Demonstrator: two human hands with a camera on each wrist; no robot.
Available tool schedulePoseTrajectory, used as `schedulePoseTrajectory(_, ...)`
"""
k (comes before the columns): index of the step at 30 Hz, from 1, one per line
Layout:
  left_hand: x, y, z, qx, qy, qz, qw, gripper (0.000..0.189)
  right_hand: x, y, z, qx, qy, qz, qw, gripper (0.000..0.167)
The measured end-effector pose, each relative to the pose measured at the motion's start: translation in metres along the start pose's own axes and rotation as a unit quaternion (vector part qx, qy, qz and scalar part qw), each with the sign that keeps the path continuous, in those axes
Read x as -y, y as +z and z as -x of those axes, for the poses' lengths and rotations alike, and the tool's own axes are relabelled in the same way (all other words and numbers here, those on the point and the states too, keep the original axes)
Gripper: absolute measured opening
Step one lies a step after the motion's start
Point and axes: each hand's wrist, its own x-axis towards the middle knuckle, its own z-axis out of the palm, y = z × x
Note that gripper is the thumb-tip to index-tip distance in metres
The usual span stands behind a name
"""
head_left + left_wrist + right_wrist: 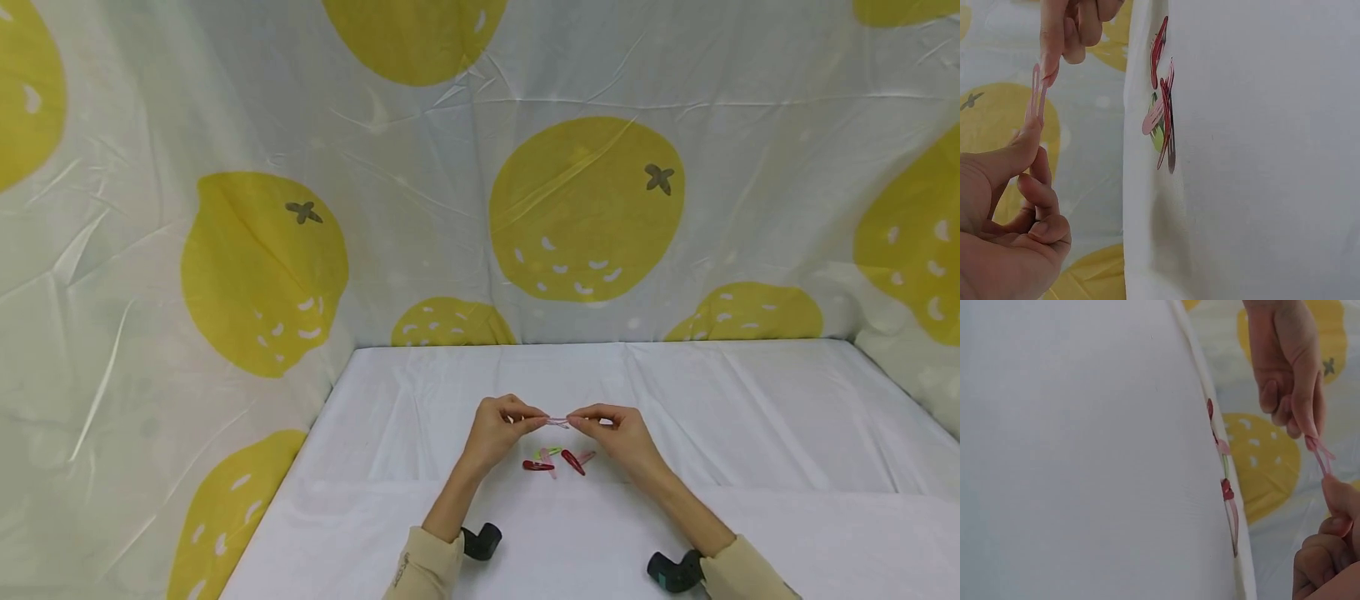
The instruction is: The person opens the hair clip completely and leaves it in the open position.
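Observation:
A pink snap hair clip [558, 422] is held above the table between both hands. My left hand [498, 429] pinches one end between thumb and index finger; my right hand [622, 433] pinches the other end the same way. In the right wrist view the strips of the pink clip [1321, 459] stand apart at the left hand's end. Below the hands lies a small loose pile: a red clip [537, 466] on the left, another red clip [573, 462] on the right, a green clip [555, 451], and pink clips [587, 457] partly overlapped by the others.
White cloth covers the table [787, 433]. A curtain [420, 208] printed with yellow lemons hangs behind it and along the sides. Black devices [483, 542] are worn at both wrists, beside beige sleeves [431, 562].

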Motion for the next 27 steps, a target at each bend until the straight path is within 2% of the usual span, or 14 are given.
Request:
schedulePoseTrajectory(3,-0.001,0.0,-0.008,0.005,0.006,-0.02,0.9998,0.007,0.001,-0.003,-0.005,-0.014,-0.006,0.02,0.9997,0.019)
schedulePoseTrajectory(7,0.002,0.001,-0.023,0.006,-0.003,-0.018,0.9998,0.009,-0.002,-0.005,-0.019,-0.025,0.002,0.037,0.999,0.018)
schedulePoseTrajectory(14,0.012,0.005,-0.053,0.013,-0.067,-0.009,0.9976,0.009,-0.013,-0.007,-0.05,-0.028,0.015,0.052,0.9981,0.019)
schedulePoseTrajectory(17,0.019,0.007,-0.065,0.01,-0.081,-0.014,0.9966,0.009,-0.019,-0.006,-0.061,-0.033,0.025,0.052,0.9978,0.018)
schedulePoseTrajectory(27,0.035,0.014,-0.086,0.012,-0.098,-0.023,0.9948,0.008,-0.033,-0.005,-0.081,-0.035,0.02,0.064,0.9971,0.015)
